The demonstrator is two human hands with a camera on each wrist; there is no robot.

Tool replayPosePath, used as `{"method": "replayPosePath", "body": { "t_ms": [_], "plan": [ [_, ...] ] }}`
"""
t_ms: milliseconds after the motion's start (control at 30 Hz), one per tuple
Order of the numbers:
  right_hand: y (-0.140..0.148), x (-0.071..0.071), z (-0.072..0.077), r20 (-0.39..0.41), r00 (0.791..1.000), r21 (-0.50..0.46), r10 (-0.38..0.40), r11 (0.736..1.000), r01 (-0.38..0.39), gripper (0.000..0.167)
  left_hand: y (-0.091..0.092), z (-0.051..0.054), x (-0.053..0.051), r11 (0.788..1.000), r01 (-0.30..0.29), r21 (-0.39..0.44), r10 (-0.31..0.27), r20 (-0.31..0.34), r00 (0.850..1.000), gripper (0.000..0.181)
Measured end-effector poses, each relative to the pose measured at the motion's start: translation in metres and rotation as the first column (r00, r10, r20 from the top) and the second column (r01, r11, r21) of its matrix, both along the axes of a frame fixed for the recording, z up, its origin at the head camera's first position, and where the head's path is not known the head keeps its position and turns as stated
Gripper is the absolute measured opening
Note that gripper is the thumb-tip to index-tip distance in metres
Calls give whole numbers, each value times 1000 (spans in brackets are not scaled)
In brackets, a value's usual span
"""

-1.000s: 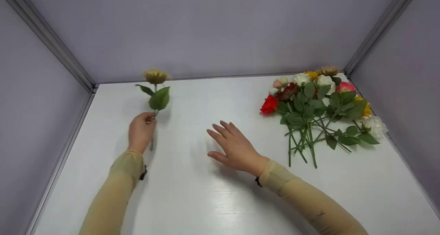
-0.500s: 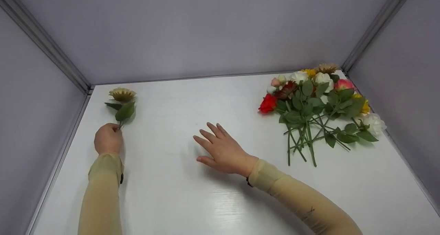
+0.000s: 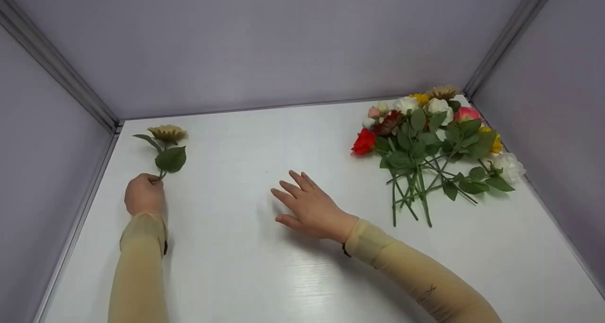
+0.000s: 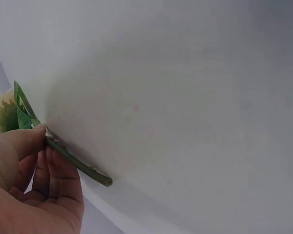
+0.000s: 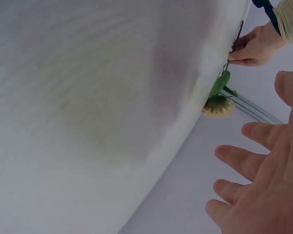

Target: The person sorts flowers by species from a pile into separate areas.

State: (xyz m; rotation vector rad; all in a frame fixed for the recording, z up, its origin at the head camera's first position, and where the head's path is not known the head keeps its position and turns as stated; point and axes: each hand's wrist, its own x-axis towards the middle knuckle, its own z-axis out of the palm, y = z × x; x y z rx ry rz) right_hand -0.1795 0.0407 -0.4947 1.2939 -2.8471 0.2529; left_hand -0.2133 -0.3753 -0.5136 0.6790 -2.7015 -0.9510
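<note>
At the left of the table, my left hand [image 3: 144, 194] pinches the green stem of a pale yellow flower [image 3: 168, 133] with two leaves. The left wrist view shows thumb and fingertips on the stem [image 4: 83, 166], whose cut end sticks out past the hand close to the white surface. The bloom points toward the back wall. My right hand [image 3: 315, 210] hovers over the middle of the table, fingers spread and holding nothing. In the right wrist view its fingers [image 5: 241, 161] are stretched out, with the left hand and flower farther off.
A heap of flowers [image 3: 420, 148] lies at the right back of the white table [image 3: 227, 266], red, white, pink and yellow blooms with crossed green stems. Grey walls [image 3: 283, 44] enclose the back and both sides.
My left hand has carried the yellow flower left and nearer; in the last half second the flower's leaves have turned slightly. The right hand has shifted a little left and stays spread.
</note>
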Motion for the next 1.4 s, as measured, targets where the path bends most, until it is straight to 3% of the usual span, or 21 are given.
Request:
{"method": "replayPosePath", "body": {
  "t_ms": [167,367,500,567,633,700,767,833,900,1000,1100,1200,1267,1333,1400],
  "plan": [
    [5,-1,-2,4,1000,12,-2,1000,2,67,-3,0,3,999,-25,23,25,16,1000,30],
    [25,-7,-1,12,999,-27,-52,998,52,64,-1,3,0,1000,-6,22,5,45,999,48],
    [52,-17,2,26,991,-138,-132,981,135,55,8,8,-4,997,48,-59,-49,-19,999,61],
    [70,-24,5,44,981,-231,-190,953,195,44,19,11,-6,989,92,-112,-102,-88,991,64],
    [93,-32,7,83,963,-326,-257,906,270,33,35,15,-7,972,159,-173,-184,-140,973,66],
    [120,-40,10,147,933,-399,-329,843,360,26,55,21,-9,942,244,-230,-283,-153,947,69],
    [150,-47,14,238,884,-435,-403,770,468,25,79,26,-9,893,346,-288,-390,-114,914,72],
    [181,-53,18,312,821,-432,-479,698,571,29,106,31,-8,826,453,-334,-494,-42,869,75],
    [213,-58,22,364,756,-408,-544,637,654,36,137,35,-3,742,555,-376,-587,35,809,77],
    [260,-62,29,378,682,-368,-626,575,731,42,186,40,8,592,686,-423,-716,117,689,78],
    [300,-65,35,368,619,-317,-694,532,785,39,233,44,23,426,782,-455,-820,170,546,78],
    [332,-66,38,385,551,-250,-741,491,835,39,279,44,39,271,829,-490,-892,196,407,78],
    [346,-67,37,436,508,-209,-743,465,860,44,306,44,49,178,837,-518,-918,218,330,78],
    [354,-68,35,503,469,-177,-726,445,878,47,330,41,57,102,836,-540,-932,243,270,79],
    [358,-69,33,589,421,-153,-690,416,897,50,351,38,64,35,830,-556,-933,280,226,80]
  ]
}}
